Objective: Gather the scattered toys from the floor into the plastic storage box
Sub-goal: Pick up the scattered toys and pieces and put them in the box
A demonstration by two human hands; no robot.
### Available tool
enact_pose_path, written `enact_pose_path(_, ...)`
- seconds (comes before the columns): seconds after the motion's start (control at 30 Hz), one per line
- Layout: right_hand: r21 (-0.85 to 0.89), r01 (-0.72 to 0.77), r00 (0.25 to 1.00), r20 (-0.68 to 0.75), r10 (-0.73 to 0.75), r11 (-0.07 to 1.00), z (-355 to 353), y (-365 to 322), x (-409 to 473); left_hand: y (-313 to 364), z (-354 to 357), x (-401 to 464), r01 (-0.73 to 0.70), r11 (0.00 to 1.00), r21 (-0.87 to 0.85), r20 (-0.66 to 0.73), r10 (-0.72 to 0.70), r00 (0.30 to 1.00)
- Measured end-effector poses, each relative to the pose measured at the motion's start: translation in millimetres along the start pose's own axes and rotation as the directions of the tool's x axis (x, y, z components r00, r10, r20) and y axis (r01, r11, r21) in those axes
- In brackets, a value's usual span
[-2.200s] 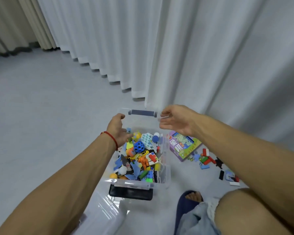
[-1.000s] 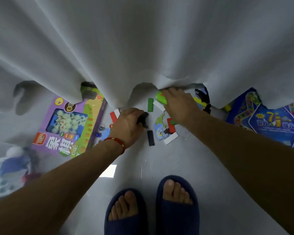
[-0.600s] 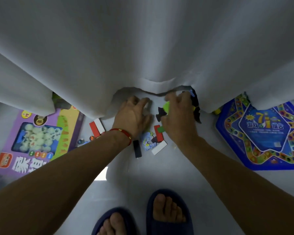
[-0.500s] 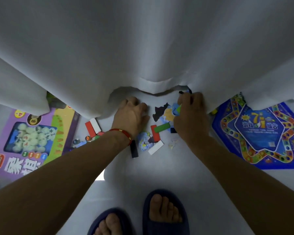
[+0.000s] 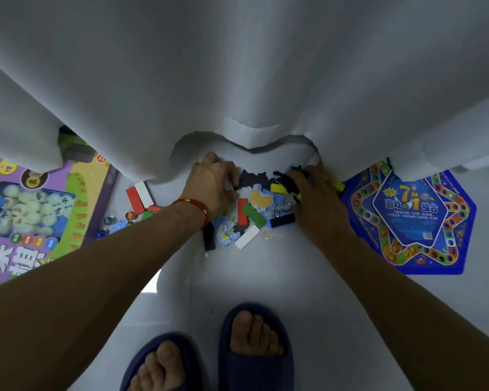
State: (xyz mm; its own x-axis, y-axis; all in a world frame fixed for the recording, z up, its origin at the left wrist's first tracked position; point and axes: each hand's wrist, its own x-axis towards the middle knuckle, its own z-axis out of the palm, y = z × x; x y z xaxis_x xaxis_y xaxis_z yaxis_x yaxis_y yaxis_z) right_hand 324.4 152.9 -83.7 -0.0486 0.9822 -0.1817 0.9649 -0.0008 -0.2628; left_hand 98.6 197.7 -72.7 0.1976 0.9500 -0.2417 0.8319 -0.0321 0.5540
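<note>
Raking step: left hand (image 5: 212, 184) and right hand (image 5: 312, 193), both spread flat, corral blocks (image 5: 253, 214) at 12 o'clock; next, scoop them up.

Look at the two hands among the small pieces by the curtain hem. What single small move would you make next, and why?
Probably sweep both hands together to bunch the loose pieces. The left hand and right hand flank the scattered blocks flat on the floor; neither visibly grips any, and the storage box is out of view.
</note>
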Motion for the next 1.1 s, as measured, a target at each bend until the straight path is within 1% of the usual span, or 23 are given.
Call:
enact_pose_path(0.1, -0.047, 0.056, 0.997, -0.046, -0.058, 0.997, 2.3, -4.1, -11.5, -0.4, -4.7, -1.9, 0.029, 0.998, -0.055, -0.008, -0.03, 1.0)
enact_pose_path(0.17, -0.122, 0.086, 0.995, -0.031, -0.09, 0.989, 4.0, -4.1, -13.3, -2.7, -7.6, -3.5, 0.054, 0.992, -0.117, -0.038, -0.059, 0.998)
enact_pose_path(0.23, -0.248, 0.162, 0.987, 0.033, -0.159, 0.955, 5.9, -2.2, -13.1, -2.3, -11.4, -8.4, 0.104, 0.967, -0.231, -0.073, -0.124, 0.99)
enact_pose_path(0.27, -0.245, 0.17, 0.985, 0.025, -0.169, 0.954, 6.0, -0.5, -12.5, -0.6, -13.4, -11.9, 0.132, 0.942, -0.309, -0.089, -0.167, 0.982)
enact_pose_path(0.33, -0.149, 0.123, 0.99, -0.056, -0.132, 0.981, 2.2, -1.1, -12.4, 3.5, -17.6, -20.5, 0.197, 0.84, -0.506, -0.087, -0.277, 0.957)
enact_pose_path(0.37, -0.117, 0.106, 0.987, -0.109, -0.119, 0.987, -0.4, -3.7, -12.8, 5.1, -19.1, -24.7, 0.234, 0.747, -0.622, -0.053, -0.339, 0.939)
enact_pose_path(0.4, -0.034, 0.071, 0.979, -0.191, -0.076, 0.997, -2.9, -6.7, -14.1, 6.8, -20.7, -29.3, 0.269, 0.622, -0.735, 0.005, -0.391, 0.92)
enact_pose_path(0.43, 0.132, 0.02, 0.965, -0.261, 0.015, 0.991, -6.4, -10.7, -16.0, 7.9, -22.3, -34.3, 0.302, 0.484, -0.821, 0.08, -0.426, 0.901)
enact_pose_path(0.47, 0.357, -0.043, 0.952, -0.27, 0.147, 0.933, -9.0, -15.5, -18.1, 9.4, -24.4, -40.2, 0.328, 0.358, -0.874, 0.153, -0.437, 0.886)
enact_pose_path(0.5, 0.574, -0.102, 0.946, -0.197, 0.258, 0.812, -13.8, -21.8, -21.2, 10.9, -26.3, -46.7, 0.339, 0.24, -0.91, 0.214, -0.429, 0.878)
enact_pose_path(0.53, 0.752, -0.166, 0.945, -0.063, 0.321, 0.638, -19.5, -28.5, -25.3, 13.0, -28.3, -54.5, 0.337, 0.126, -0.933, 0.26, -0.411, 0.874)
enact_pose_path(0.57, 0.864, -0.241, 0.937, 0.089, 0.336, 0.441, -26.8, -34.7, -31.4, 15.8, -30.8, -63.8, 0.333, 0.029, -0.943, 0.294, -0.4, 0.868)
enact_pose_path(0.6, 0.917, -0.309, 0.922, 0.224, 0.316, 0.252, -35.9, -42.2, -38.2, 18.8, -34.6, -74.5, 0.337, -0.041, -0.941, 0.324, -0.407, 0.854)
enact_pose_path(0.63, 0.921, -0.375, 0.903, 0.339, 0.266, 0.101, -46.3, -51.7, -46.7, 21.6, -40.3, -87.5, 0.349, -0.101, -0.932, 0.358, -0.421, 0.834)
enact_pose_path(0.67, 0.901, -0.434, 0.883, 0.426, 0.196, -0.002, -57.3, -62.0, -56.2, 24.3, -47.4, -101.8, 0.363, -0.166, -0.917, 0.398, -0.432, 0.809)
enact_pose_path(0.73, 0.843, -0.521, 0.847, 0.53, 0.047, -0.132, -75.7, -83.4, -75.7, 27.5, -67.4, -133.4, 0.373, -0.3, -0.878, 0.474, -0.442, 0.761)
enact_pose_path(0.8, 0.772, -0.604, 0.796, 0.599, -0.087, -0.199, -93.1, -107.1, -97.1, 27.8, -92.9, -171.5, 0.363, -0.386, -0.848, 0.514, -0.432, 0.741)
enact_pose_path(0.83, 0.743, -0.639, 0.769, 0.623, -0.144, -0.199, -103.1, -121.3, -106.8, 28.4, -107.8, -192.8, 0.355, -0.404, -0.843, 0.516, -0.421, 0.746)
enact_pose_path(0.87, 0.716, -0.676, 0.737, 0.648, -0.194, -0.174, -115.4, -138.6, -116.1, 28.3, -123.7, -215.7, 0.345, -0.411, -0.844, 0.51, -0.411, 0.756)
enact_pose_path(0.9, 0.696, -0.709, 0.699, 0.676, -0.233, -0.111, -129.1, -158.7, -125.4, 26.7, -138.8, -240.2, 0.328, -0.415, -0.849, 0.497, -0.411, 0.764)
enact_pose_path(0.93, 0.68, -0.734, 0.657, 0.706, -0.264, -0.009, -143.6, -180.2, -134.6, 24.6, -153.4, -266.3, 0.303, -0.421, -0.855, 0.479, -0.418, 0.772)
enact_pose_path(1.0, 0.653, -0.718, 0.581, 0.753, -0.309, 0.242, -175.5, -224.9, -152.0, 14.9, -180.4, -318.5, 0.235, -0.421, -0.876, 0.429, -0.459, 0.778)
enact_pose_path(1.1, 0.583, -0.602, 0.44, 0.812, -0.382, 0.546, -218.2, -295.5, -175.8, -7.4, -214.9, -394.0, 0.105, -0.403, -0.909, 0.338, -0.567, 0.751)
